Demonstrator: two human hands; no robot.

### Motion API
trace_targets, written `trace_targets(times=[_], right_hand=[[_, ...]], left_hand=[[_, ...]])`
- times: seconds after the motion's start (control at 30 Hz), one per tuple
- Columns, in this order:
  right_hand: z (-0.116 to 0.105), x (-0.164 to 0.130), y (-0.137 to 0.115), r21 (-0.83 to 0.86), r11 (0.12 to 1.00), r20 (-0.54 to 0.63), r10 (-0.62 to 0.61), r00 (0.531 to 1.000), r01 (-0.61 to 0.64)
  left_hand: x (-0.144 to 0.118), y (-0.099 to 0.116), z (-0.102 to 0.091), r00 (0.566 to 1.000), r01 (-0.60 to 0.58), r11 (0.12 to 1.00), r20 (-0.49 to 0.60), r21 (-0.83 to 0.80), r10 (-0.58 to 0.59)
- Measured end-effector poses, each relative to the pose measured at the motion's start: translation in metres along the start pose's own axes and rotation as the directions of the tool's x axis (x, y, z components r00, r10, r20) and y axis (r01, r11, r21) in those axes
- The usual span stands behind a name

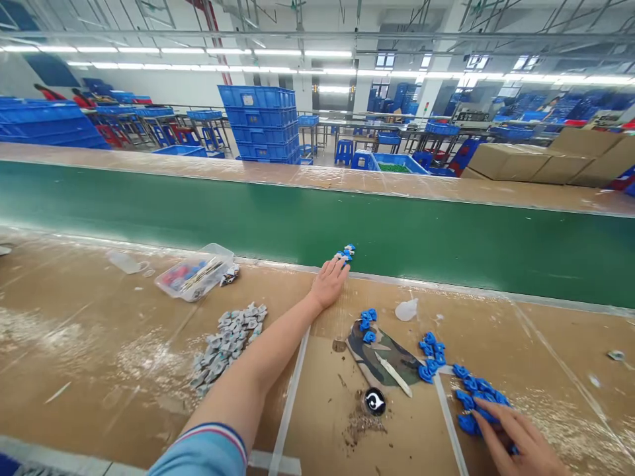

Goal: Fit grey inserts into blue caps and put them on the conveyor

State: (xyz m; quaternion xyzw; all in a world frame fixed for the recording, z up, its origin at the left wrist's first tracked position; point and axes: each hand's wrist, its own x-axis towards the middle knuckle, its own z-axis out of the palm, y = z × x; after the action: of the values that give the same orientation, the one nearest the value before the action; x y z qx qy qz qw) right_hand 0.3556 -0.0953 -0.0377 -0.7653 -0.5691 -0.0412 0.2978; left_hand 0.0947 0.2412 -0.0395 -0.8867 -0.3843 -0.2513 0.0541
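My left hand [331,283] reaches forward to the near edge of the green belt, fingers stretched out. Right at its fingertips lie several small blue-and-white pieces [346,254] on the belt. At the lower right, my right hand [520,433] is over a cluster of small blue moulded pieces [479,390]. Its thumb and index finger close on one of them. More blue pieces [432,357] lie beside a camouflage-patterned pad [387,360], and a few rest on the pad's far corner. A pale-handled knife [394,374] lies across it.
A small round pot with black and white contents [374,401] stands near the pad. Grey pieces [231,344] are heaped left of my forearm. Behind them is a clear plastic box [196,272] holding sticks. Blue crates [262,122] and cardboard boxes [550,158] stand beyond the belt [198,211].
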Motion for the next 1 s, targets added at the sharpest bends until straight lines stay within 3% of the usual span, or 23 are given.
trace_targets(times=[0.13, 0.23, 0.37, 0.5, 0.6, 0.7, 0.8, 1.0], right_hand=[[-0.006, 0.021, -0.001, -0.133, 0.991, -0.064, 0.005, 0.998, -0.013], [0.004, 0.048, -0.020, -0.046, 0.998, -0.023, 0.032, 0.999, -0.033], [0.046, 0.104, -0.055, 0.351, 0.918, 0.132, 0.146, 0.980, -0.184], [0.092, 0.147, -0.074, 0.369, 0.909, 0.139, 0.154, 0.978, -0.195], [0.101, 0.155, -0.076, 0.362, 0.913, 0.169, 0.137, 0.976, -0.190], [0.082, 0.146, -0.076, 0.401, 0.908, 0.237, 0.029, 0.971, -0.125], [0.043, 0.127, -0.080, 0.424, 0.903, 0.314, -0.082, 0.946, -0.063], [-0.031, 0.088, -0.103, 0.259, 0.941, 0.485, -0.323, 0.813, 0.219]], left_hand=[[-0.040, 0.013, -0.012, 0.999, -0.046, 0.998, 0.027, 0.043, 0.045], [-0.065, 0.025, -0.019, 1.000, 0.018, 0.997, 0.024, 0.071, -0.020], [-0.086, 0.037, -0.029, 0.979, 0.202, 0.978, 0.011, 0.061, -0.203], [-0.089, 0.040, -0.041, 0.946, 0.323, 0.946, -0.005, 0.002, -0.323], [-0.085, 0.040, -0.047, 0.937, 0.349, 0.936, 0.003, -0.032, -0.349], [-0.082, 0.040, -0.048, 0.934, 0.356, 0.933, 0.023, -0.048, -0.356], [-0.081, 0.041, -0.047, 0.927, 0.376, 0.925, 0.043, -0.061, -0.374], [-0.081, 0.041, -0.046, 0.916, 0.400, 0.913, 0.058, -0.078, -0.397]])
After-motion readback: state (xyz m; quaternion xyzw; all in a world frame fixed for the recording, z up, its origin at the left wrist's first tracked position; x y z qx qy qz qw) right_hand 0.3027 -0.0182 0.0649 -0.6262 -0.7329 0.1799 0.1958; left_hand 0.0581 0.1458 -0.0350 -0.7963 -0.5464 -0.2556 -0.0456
